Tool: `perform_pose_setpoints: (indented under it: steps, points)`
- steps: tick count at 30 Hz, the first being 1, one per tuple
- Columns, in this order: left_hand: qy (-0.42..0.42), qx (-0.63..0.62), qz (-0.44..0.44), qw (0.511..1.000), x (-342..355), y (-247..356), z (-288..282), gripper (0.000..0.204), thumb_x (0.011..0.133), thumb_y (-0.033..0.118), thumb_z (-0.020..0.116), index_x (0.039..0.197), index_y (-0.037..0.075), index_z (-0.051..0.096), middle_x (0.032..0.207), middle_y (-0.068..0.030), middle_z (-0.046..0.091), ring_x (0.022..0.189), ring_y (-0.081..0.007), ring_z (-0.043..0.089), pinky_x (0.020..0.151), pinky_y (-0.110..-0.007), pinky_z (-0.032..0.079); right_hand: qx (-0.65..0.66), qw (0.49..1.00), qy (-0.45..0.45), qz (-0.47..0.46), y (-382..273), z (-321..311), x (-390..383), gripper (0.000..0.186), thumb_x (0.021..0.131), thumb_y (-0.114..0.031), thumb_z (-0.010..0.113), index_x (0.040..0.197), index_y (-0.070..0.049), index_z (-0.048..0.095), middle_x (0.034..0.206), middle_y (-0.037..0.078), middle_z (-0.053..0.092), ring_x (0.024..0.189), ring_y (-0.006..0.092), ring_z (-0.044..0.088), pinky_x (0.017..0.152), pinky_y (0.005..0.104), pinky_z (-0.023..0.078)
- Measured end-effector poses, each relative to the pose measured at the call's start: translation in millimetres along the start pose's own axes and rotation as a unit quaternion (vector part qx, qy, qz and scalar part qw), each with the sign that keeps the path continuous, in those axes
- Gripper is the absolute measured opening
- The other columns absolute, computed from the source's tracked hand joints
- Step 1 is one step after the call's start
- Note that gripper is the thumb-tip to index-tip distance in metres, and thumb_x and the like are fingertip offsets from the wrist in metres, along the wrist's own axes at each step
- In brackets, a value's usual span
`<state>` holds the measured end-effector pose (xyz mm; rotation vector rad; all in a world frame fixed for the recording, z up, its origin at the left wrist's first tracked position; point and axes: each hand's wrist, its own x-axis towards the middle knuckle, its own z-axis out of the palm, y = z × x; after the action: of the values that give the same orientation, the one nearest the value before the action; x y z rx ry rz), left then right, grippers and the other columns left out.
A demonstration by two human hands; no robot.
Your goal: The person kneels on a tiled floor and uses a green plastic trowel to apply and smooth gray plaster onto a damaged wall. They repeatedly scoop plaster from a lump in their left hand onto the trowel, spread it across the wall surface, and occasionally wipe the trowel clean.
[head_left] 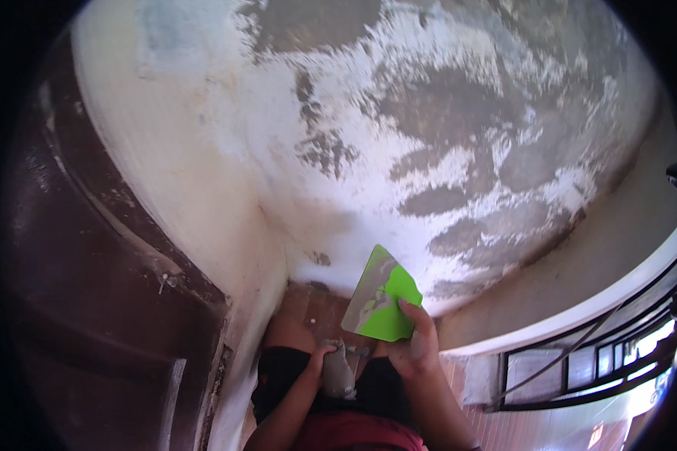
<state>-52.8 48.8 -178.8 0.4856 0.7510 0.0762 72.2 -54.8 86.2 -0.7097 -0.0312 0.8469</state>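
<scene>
My right hand (417, 346) is closed round a bright green plastic putty spreader (399, 293), thumb on its face. Grey putty is smeared along the spreader's left part, and its blade points up toward the wall (278, 150). Lower and to the left, my left hand (322, 356) is closed on a grey putty-coated object (338, 373), held in front of my lap. Its exact kind does not show. The wall ahead is whitish, with rough grey patches over its middle and right. Neither tool visibly touches the wall.
A dark brown door (90, 301) with a worn frame stands close on my left. Reddish-brown floor (328, 312) shows below the wall corner. On the right are a pale ledge (519, 327) and a black metal railing (534, 376).
</scene>
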Motion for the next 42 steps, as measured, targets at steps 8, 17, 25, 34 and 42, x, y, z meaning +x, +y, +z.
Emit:
perform_pose_setpoints:
  steps: [8, 17, 25, 34, 42]
  points:
    - [-0.007, -0.030, -0.037, 0.999, 22, 0, 20, 0.034, 0.080, 0.028, 0.060, 0.106, 0.007, 0.064, 0.092, -0.0116, 0.067, 0.083, -0.0274, 0.066, 0.080, -0.042, 0.054, 0.038, 0.994, -0.084, -0.057, -19, 8, -32, 0.039, 0.092, -0.007, 0.061, 0.129, -0.002, 0.050, 0.118, 0.010, 0.061, 0.108, 0.0207, 0.060, 0.096, 0.0383, 0.048]
    - [0.103, 0.051, -0.022, 0.993, 24, -10, 8, 0.032, 0.077, 0.029, 0.061, 0.102, 0.008, 0.065, 0.090, -0.0105, 0.066, 0.082, -0.0263, 0.064, 0.078, -0.042, 0.053, 0.015, 0.972, -0.088, -0.219, -43, 21, -24, 0.040, 0.092, -0.011, 0.061, 0.129, -0.001, 0.049, 0.118, 0.012, 0.061, 0.109, 0.0248, 0.061, 0.098, 0.0410, 0.048]
    - [0.072, 0.037, -0.046, 0.996, 37, -17, -8, 0.033, 0.077, 0.031, 0.060, 0.103, 0.010, 0.065, 0.092, -0.0107, 0.066, 0.083, -0.0276, 0.065, 0.079, -0.045, 0.053, 0.009, 0.983, -0.016, -0.181, -46, 57, -11, 0.030, 0.094, -0.005, 0.059, 0.124, -0.001, 0.054, 0.114, 0.009, 0.063, 0.103, 0.0182, 0.062, 0.093, 0.0328, 0.049]
    - [0.072, 0.040, 0.007, 0.997, 47, -26, -16, 0.032, 0.077, 0.030, 0.064, 0.101, 0.010, 0.065, 0.092, -0.0106, 0.066, 0.085, -0.0254, 0.065, 0.079, -0.041, 0.052, -0.652, 0.403, -0.320, -0.557, -86, 190, 39, 0.049, 0.080, 0.003, 0.059, 0.127, -0.011, 0.062, 0.127, 0.007, 0.064, 0.114, 0.0276, 0.060, 0.100, 0.0399, 0.045]
    - [0.095, 0.074, 0.031, 0.992, 57, -28, -21, 0.027, 0.078, 0.027, 0.064, 0.096, 0.008, 0.067, 0.093, -0.0094, 0.067, 0.088, -0.0229, 0.063, 0.081, -0.036, 0.049, -0.680, -0.072, -0.206, -0.700, -133, 319, 112, 0.036, 0.085, -0.015, 0.059, 0.117, -0.026, 0.070, 0.131, 0.001, 0.062, 0.129, 0.0226, 0.048, 0.113, 0.0480, 0.029]
